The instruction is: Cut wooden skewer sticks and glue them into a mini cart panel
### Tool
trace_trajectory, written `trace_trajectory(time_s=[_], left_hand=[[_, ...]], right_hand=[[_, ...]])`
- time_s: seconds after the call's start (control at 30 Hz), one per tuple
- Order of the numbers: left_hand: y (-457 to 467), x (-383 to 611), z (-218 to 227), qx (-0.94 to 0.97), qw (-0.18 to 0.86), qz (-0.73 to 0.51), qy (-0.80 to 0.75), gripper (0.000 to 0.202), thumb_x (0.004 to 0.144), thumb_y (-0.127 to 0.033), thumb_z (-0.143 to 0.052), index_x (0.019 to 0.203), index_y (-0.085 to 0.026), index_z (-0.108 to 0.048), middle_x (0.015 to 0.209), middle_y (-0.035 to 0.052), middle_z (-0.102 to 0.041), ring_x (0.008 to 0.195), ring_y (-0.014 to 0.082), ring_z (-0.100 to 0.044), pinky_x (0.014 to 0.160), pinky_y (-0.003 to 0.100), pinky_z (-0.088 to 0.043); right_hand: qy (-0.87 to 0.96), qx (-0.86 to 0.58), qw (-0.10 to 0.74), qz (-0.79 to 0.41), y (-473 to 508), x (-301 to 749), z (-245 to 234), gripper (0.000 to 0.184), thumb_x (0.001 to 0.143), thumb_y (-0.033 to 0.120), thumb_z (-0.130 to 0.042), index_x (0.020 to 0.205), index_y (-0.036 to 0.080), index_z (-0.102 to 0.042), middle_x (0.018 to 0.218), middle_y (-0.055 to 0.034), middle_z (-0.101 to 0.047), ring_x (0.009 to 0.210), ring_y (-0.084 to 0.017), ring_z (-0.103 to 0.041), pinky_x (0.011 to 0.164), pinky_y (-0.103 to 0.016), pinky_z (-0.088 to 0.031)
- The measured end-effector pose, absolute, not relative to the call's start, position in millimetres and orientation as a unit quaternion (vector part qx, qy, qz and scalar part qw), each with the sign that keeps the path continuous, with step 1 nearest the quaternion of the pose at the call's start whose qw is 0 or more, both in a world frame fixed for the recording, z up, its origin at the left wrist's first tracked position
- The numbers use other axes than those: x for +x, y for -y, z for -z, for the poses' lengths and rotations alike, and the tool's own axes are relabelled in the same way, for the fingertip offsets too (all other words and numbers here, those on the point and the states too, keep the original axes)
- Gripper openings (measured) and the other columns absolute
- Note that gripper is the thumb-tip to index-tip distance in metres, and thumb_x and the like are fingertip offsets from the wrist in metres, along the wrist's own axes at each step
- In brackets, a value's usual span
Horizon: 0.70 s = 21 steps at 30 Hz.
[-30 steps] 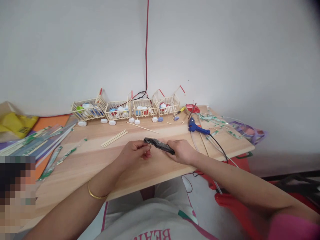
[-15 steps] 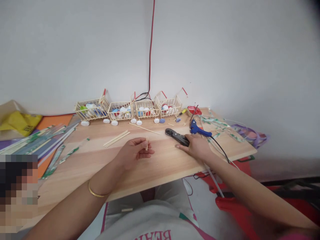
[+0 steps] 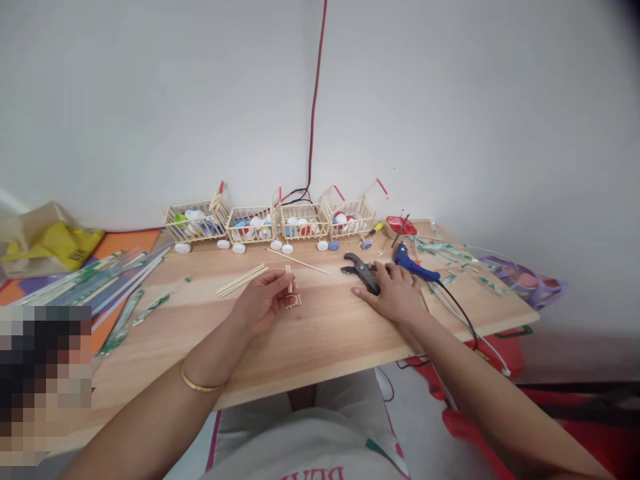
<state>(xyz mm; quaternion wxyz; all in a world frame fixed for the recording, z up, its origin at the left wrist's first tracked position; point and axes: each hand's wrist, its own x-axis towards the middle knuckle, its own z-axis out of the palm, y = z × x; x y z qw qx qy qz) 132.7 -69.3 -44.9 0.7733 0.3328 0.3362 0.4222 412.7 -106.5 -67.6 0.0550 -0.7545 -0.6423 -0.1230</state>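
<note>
My left hand [image 3: 263, 301] rests on the wooden board [image 3: 320, 327], fingers curled round a short bundle of thin wooden sticks [image 3: 291, 288] held upright. My right hand [image 3: 395, 293] lies flat on the board, its fingers over the handles of black cutting pliers [image 3: 361, 270], whose jaws point left and stand slightly apart. A blue glue gun [image 3: 413, 262] lies just right of the pliers.
Several small stick carts [image 3: 273, 221] filled with bottle caps line the wall. Long loose sticks [image 3: 241, 280] lie left of my left hand. Stick wrappers [image 3: 95, 283] and a yellow bag [image 3: 53, 243] sit at far left. A red-black cable [image 3: 316, 100] hangs down the wall.
My right hand carried the pliers away from the left hand to the right and set them on the board. My left hand kept the cut sticks.
</note>
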Motion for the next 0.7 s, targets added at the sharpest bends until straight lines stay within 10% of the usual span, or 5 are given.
trace_trajectory(time_s=[0.2, 0.37, 0.7], left_hand=[[70, 136, 44, 0.329, 0.769, -0.434, -0.335, 0.019, 0.065, -0.023, -0.074, 0.071, -0.013, -0.059, 0.062, -0.001, -0.057, 0.057, 0.0081, -0.055, 0.053, 0.02, -0.046], [71, 138, 44, 0.378, 0.724, -0.447, -0.366, 0.021, 0.062, -0.025, -0.076, 0.067, -0.013, -0.059, 0.059, -0.0025, -0.056, 0.054, 0.0068, -0.051, 0.054, 0.019, -0.042], [65, 134, 46, 0.513, 0.566, -0.451, -0.462, 0.019, 0.063, -0.032, -0.073, 0.068, -0.015, -0.066, 0.063, -0.0008, -0.062, 0.058, 0.0099, -0.052, 0.057, 0.022, -0.04]], right_hand=[[0.696, -0.695, 0.167, 0.071, 99, 395, 39, 0.068, 0.073, 0.063, -0.053, 0.124, 0.019, -0.048, 0.125, -0.0182, -0.049, 0.113, -0.037, -0.043, 0.091, -0.052, -0.03], [0.739, -0.541, 0.335, -0.223, 77, 344, 7, 0.028, 0.086, 0.04, -0.048, 0.096, 0.019, -0.063, 0.093, -0.0061, -0.066, 0.085, -0.017, -0.06, 0.077, -0.031, -0.045], [0.646, -0.39, 0.373, -0.539, 43, 293, 31, 0.026, 0.074, 0.041, -0.063, 0.077, 0.015, -0.061, 0.069, 0.0, -0.062, 0.064, -0.01, -0.057, 0.062, -0.023, -0.044]])
